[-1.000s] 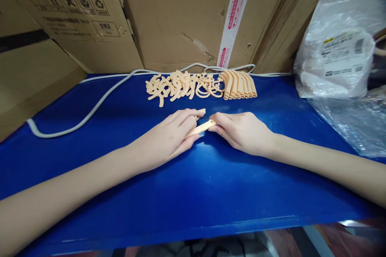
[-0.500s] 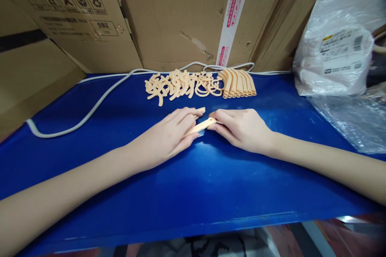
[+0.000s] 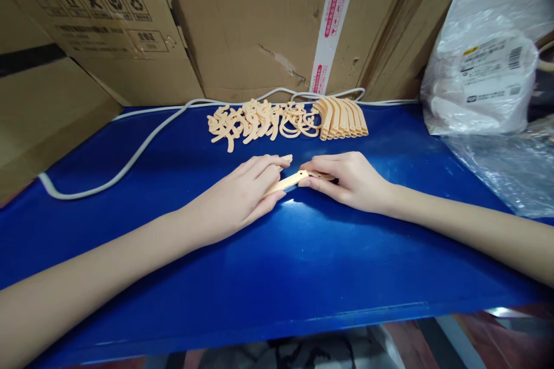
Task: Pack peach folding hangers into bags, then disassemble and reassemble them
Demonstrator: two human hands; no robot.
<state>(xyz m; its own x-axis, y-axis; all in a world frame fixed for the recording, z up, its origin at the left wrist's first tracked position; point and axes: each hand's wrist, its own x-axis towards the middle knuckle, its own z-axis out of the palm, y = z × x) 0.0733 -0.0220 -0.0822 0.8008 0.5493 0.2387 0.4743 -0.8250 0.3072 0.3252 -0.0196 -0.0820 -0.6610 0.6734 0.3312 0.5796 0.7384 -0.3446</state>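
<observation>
My left hand (image 3: 240, 196) is wrapped round a cream plastic handle-like piece (image 3: 286, 183), whose end with a small hole points right. Past its index finger pokes another cream tip (image 3: 286, 159); whether it belongs to the same piece I cannot tell. The thumb and fingers of my right hand (image 3: 357, 180) pinch a thin cream plastic piece (image 3: 321, 175) against that holed end. Part of this thin piece is hidden under the fingers. Beyond both hands lie a pile of small curved cream parts (image 3: 259, 121) and a neat row of bent hollow cream handles (image 3: 344, 120).
The blue tabletop (image 3: 259, 288) ends at a front edge near me. Cardboard boxes (image 3: 259, 23) wall off the back and left. A white cable (image 3: 142, 150) runs along the left and rear. Plastic-wrapped white goods (image 3: 480, 86) with a label sit at the right.
My right hand's fingers have shifted slightly, and more of the thin cream piece shows between them. My left hand keeps almost the same place.
</observation>
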